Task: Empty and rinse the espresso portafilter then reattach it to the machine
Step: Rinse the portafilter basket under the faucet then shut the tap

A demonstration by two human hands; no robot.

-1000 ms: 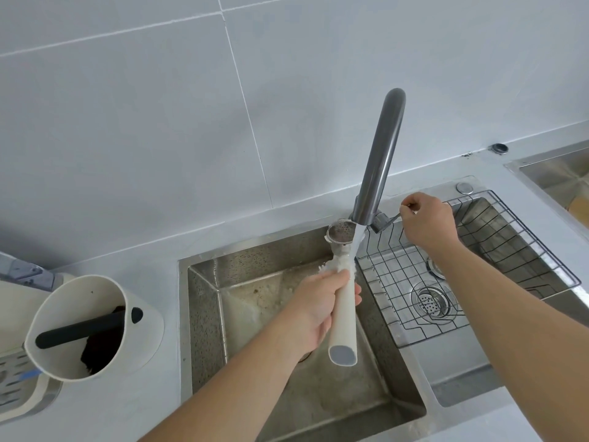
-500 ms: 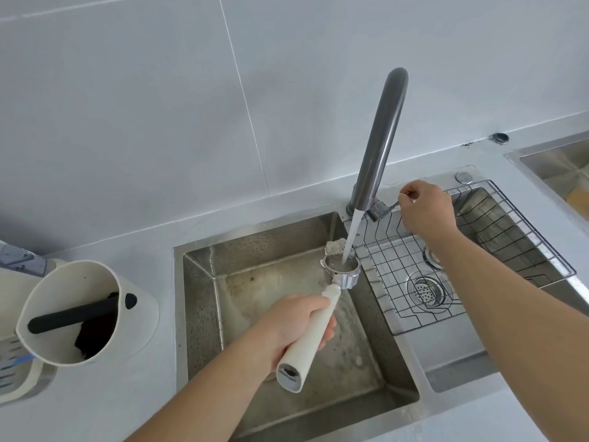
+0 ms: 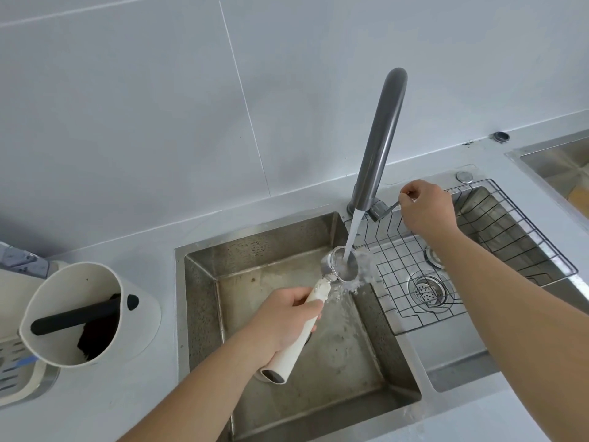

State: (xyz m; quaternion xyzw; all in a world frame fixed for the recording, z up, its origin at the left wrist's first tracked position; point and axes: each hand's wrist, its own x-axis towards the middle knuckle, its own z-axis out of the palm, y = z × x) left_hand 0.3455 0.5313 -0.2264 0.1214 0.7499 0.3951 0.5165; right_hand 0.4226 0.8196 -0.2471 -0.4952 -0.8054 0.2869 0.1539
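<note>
Fingers, left hand (image 3: 283, 317): clamped round portafilter (image 3: 322, 301) handle
Fingers, right hand (image 3: 425, 208): pinching tap lever (image 3: 390, 207)
Water (image 3: 352, 234): splashing into basket over left sink (image 3: 204, 282)

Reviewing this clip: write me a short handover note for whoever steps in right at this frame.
Left hand: closed around the white handle of the portafilter, holding its metal basket under the running stream over the left sink basin.
Right hand: pinching the thin tap lever beside the grey faucet; water is on.
Knock box on the counter at left holds dark grounds, so emptying looks done.
Rinse is under way, water splashing out of the basket.
Left: finish rinsing, shut off the tap, refit the portafilter to the machine, of which only an edge shows at far left.
</note>
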